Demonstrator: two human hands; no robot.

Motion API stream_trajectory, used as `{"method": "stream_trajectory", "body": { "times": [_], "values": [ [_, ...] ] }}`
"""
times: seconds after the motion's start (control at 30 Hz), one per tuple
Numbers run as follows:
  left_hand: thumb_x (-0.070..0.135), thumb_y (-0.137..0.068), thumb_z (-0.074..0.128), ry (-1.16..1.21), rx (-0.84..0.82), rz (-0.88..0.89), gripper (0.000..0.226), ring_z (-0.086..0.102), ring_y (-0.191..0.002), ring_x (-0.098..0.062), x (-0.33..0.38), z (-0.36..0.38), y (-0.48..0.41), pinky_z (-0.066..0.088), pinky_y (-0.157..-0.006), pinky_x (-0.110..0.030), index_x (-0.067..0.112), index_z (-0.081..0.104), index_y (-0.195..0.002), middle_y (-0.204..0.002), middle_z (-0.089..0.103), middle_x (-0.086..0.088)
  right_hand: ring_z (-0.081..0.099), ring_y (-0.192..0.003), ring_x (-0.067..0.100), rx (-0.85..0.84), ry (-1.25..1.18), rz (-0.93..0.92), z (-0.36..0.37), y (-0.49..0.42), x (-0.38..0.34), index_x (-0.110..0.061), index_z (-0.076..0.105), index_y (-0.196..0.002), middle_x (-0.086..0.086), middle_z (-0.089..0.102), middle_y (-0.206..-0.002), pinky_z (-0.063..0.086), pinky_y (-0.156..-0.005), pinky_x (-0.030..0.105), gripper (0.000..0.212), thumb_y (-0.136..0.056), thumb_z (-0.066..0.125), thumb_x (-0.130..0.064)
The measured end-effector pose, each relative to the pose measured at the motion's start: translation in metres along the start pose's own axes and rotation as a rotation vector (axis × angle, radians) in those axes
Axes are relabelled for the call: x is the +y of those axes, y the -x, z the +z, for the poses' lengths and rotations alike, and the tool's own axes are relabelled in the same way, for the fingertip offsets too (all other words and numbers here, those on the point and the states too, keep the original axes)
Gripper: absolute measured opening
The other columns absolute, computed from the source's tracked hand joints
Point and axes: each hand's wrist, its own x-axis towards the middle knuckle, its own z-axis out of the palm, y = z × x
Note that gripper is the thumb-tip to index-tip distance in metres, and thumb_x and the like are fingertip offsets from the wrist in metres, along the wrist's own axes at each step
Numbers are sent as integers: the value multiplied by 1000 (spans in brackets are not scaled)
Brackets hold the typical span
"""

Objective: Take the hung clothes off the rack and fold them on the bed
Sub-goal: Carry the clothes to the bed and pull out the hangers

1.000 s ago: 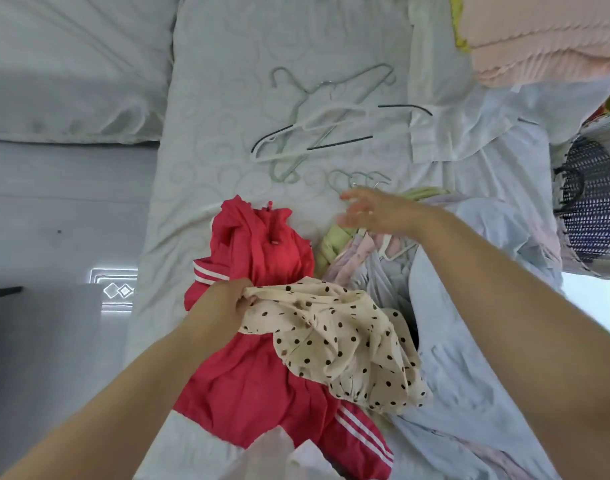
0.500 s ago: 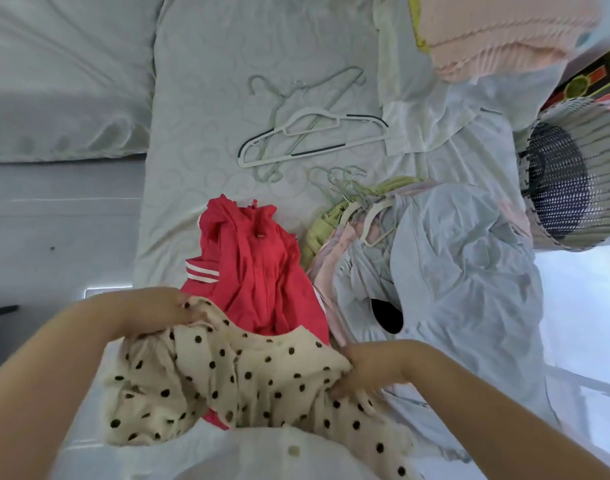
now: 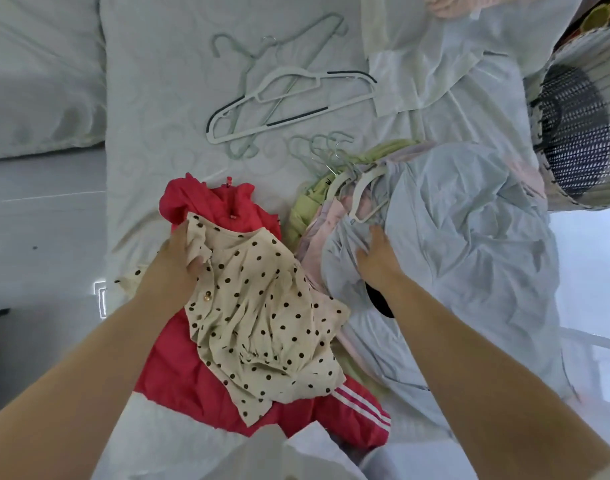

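A cream blouse with black dots (image 3: 262,313) lies crumpled on top of a red garment with white stripes (image 3: 199,382) on the bed (image 3: 165,109). My left hand (image 3: 177,263) grips the blouse at its upper left corner. My right hand (image 3: 376,258) rests with fingers spread on a pale blue garment (image 3: 469,258). That garment covers a heap of clothes, pink and yellow-green among them, still on hangers (image 3: 331,157).
Loose hangers, a white one (image 3: 279,98) over green ones, lie on the bed farther away. Folded white cloth (image 3: 421,74) and a pink knit (image 3: 448,5) sit at the top right. A wicker basket (image 3: 580,133) stands at the right. A pillow (image 3: 37,81) lies at the left.
The dotted blouse has been laid down on the red garment. My right hand let go of it and moved up onto the pale blue garment. My left hand still holds the blouse.
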Motion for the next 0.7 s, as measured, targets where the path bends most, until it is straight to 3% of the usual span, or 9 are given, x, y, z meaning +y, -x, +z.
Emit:
{"method": "stream_trajectory", "body": {
  "times": [0.13,0.27,0.3,0.37,0.43,0.53,0.6,0.7],
  "values": [
    [15,-93,50,9,-30,66,70,49,-118,-35,-10,8,-3,41,-90,-39,23,9,-149,-136,47,-14,32,-135,31,-5,-44,-65,-3,-43,-6,-9,12,-148,14,32,-147,28,-108,34,67,-93,50,-13],
    [14,-92,53,-61,-105,89,73,53,-109,-31,-14,10,-6,33,-80,-25,19,8,-149,-118,52,-13,16,-141,32,-148,4,99,8,-62,-15,-21,-9,-149,17,19,-152,20,-112,40,86,-90,51,-34],
    [13,-91,53,-70,-113,95,73,52,-110,-31,-15,10,-6,33,-81,-24,18,8,-149,-121,51,-15,16,-140,33,-168,32,113,13,-61,-16,-26,-8,-150,17,20,-152,19,-113,43,85,-88,49,-42],
    [13,-90,55,-70,-123,91,73,46,-119,-31,-14,11,-6,35,-88,-28,18,11,-148,-132,46,-16,29,-134,37,-158,111,117,21,-50,-16,-25,12,-148,18,34,-145,24,-111,46,74,-87,43,-53],
    [17,-87,59,-122,-99,71,70,39,-126,-35,-9,15,-4,34,-100,-39,14,22,-146,-138,40,-19,46,-119,37,-59,144,73,22,-25,-13,-14,37,-133,20,54,-125,34,-102,44,52,-93,40,-46],
    [25,-84,63,-266,-5,-16,73,25,-134,-40,13,18,1,21,-111,-47,7,26,-143,-144,29,-25,59,-98,36,161,-4,40,4,25,-5,-8,45,-118,18,61,-98,44,-79,36,25,-97,38,-19],
    [29,-83,65,-248,64,-12,82,13,-140,-37,37,15,8,11,-114,-46,6,18,-146,-149,18,-24,58,-98,28,260,-152,74,-24,60,2,-9,44,-127,11,59,-107,41,-76,29,30,-97,37,-11],
    [30,-86,61,-188,71,205,84,15,-140,-33,85,4,25,10,-114,-42,8,8,-148,-150,21,-18,52,-86,8,268,-186,-23,-78,109,17,-20,49,-124,4,47,-118,40,-71,21,36,-96,34,-4]
  ]
}}
